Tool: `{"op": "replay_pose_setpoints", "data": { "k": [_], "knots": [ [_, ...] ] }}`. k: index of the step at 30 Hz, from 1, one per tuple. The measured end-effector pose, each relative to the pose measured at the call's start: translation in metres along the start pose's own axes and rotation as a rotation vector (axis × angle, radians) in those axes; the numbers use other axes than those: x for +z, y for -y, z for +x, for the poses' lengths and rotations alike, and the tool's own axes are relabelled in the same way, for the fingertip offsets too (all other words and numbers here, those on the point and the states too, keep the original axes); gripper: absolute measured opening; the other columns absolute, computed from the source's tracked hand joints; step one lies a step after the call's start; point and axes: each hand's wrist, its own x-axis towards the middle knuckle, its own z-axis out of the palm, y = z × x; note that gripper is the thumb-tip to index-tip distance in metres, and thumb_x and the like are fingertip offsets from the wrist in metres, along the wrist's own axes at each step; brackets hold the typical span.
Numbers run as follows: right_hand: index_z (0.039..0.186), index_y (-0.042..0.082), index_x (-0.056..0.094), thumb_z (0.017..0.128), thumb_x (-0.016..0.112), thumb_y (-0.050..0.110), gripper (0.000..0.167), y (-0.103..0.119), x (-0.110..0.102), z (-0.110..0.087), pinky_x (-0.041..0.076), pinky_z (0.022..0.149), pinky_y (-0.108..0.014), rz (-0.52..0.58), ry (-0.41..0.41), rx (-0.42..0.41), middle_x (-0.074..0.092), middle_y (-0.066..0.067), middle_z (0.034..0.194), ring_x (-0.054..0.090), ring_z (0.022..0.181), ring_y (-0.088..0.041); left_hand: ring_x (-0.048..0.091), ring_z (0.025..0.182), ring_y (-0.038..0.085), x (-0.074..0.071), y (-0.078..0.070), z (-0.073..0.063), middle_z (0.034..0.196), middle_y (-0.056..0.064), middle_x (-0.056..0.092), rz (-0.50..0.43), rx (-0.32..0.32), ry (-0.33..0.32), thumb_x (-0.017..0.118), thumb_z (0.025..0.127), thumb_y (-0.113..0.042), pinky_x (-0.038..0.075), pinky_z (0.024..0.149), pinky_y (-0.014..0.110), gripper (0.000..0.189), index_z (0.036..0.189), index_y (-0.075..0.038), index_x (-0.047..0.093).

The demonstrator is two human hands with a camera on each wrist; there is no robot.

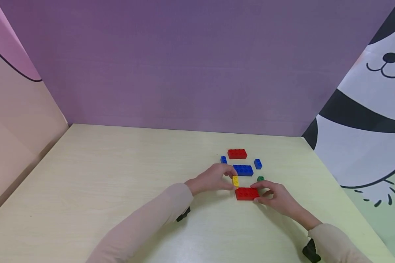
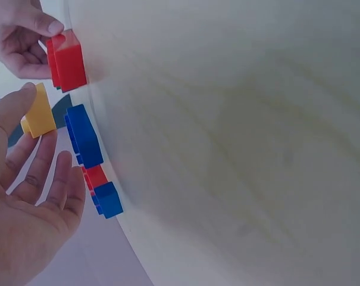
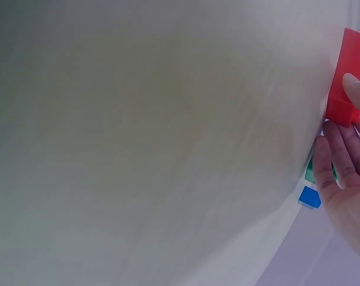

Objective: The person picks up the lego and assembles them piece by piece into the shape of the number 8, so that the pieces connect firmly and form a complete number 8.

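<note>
Left hand: thumb and fingertips closed on a yellow toy building brick, pinched at its ends. The brick is just behind the left end of the near red brick; the left wrist view suggests it is raised off the tabletop.

Small left blue brick: just beyond the left hand, partly hidden in the head view.

Yellow brick, handling (judged): very light, stiff hard plastic, a little slick on the smooth faces, unlikely to break. Best taken by opposite side walls, studs left free. Look: small, narrow, plain bright yellow, studded.

Far red brick and long blue brick: lying one behind the other, apart, blue the nearer.

Near red brick, handling (judged): light but the bulkier piece, rigid; take it across the long sides near one end. Look: oblong block, glossy red, rows of round studs on top. Lies between the two hands.

Small right blue brick: well behind the near red brick. Green brick: just behind its right end, partly covered by fingers.

Right hand: thumb on near side, fingertips on far side, narrow grip on the near red brick's right end.
</note>
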Motion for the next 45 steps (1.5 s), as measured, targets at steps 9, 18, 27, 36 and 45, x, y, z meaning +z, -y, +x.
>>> {"op": "replay_pose_setpoints", "data": {
  "k": [9, 18, 27, 36, 45],
  "knots": [
    [0.113, 0.006, 0.060, 0.076, 0.073, 0.014, 0.040, 0.000, 0.000, 0.000, 0.050, 0.071, -0.018, 0.000, -0.011, -0.014, 0.062, -0.013, 0.108, 0.058, 0.096, -0.029, 0.056, 0.096, 0.006, 0.006, -0.007, -0.004, 0.098, -0.010, 0.061, 0.027, 0.067, 0.024, 0.073, 0.077, -0.025, 0.045, 0.075, 0.011, 0.032, 0.106, -0.018, 0.061],
    [0.113, 0.005, 0.060, 0.076, 0.073, 0.013, 0.039, 0.000, 0.001, -0.001, 0.051, 0.071, -0.020, -0.004, -0.014, -0.025, 0.062, -0.013, 0.107, 0.059, 0.095, -0.029, 0.056, 0.095, 0.006, 0.011, -0.014, -0.006, 0.097, -0.011, 0.061, 0.084, 0.075, 0.016, 0.073, 0.077, -0.028, 0.045, 0.074, 0.011, 0.031, 0.105, -0.020, 0.061],
    [0.112, 0.005, 0.060, 0.076, 0.073, 0.012, 0.039, -0.001, 0.001, -0.001, 0.050, 0.070, -0.017, -0.006, -0.018, -0.027, 0.062, -0.013, 0.107, 0.058, 0.095, -0.029, 0.056, 0.092, 0.005, 0.016, -0.015, -0.004, 0.095, -0.010, 0.062, 0.139, 0.043, -0.005, 0.074, 0.076, -0.028, 0.046, 0.071, 0.011, 0.030, 0.103, -0.021, 0.062],
    [0.112, 0.005, 0.060, 0.076, 0.073, 0.012, 0.039, 0.000, 0.002, -0.001, 0.049, 0.070, -0.016, 0.000, -0.017, -0.027, 0.062, -0.013, 0.107, 0.059, 0.095, -0.029, 0.054, 0.092, 0.004, 0.018, -0.015, -0.004, 0.094, -0.010, 0.062, 0.155, 0.030, -0.007, 0.074, 0.076, -0.030, 0.044, 0.070, 0.011, 0.030, 0.102, -0.021, 0.062],
    [0.112, 0.005, 0.060, 0.076, 0.073, 0.011, 0.039, 0.001, 0.001, -0.001, 0.050, 0.070, -0.017, -0.004, -0.012, -0.015, 0.062, -0.014, 0.107, 0.059, 0.096, -0.030, 0.053, 0.091, 0.003, 0.021, -0.016, -0.003, 0.092, -0.012, 0.061, 0.172, 0.012, -0.022, 0.075, 0.075, -0.031, 0.044, 0.069, 0.012, 0.029, 0.100, -0.024, 0.062]
  ]
}}
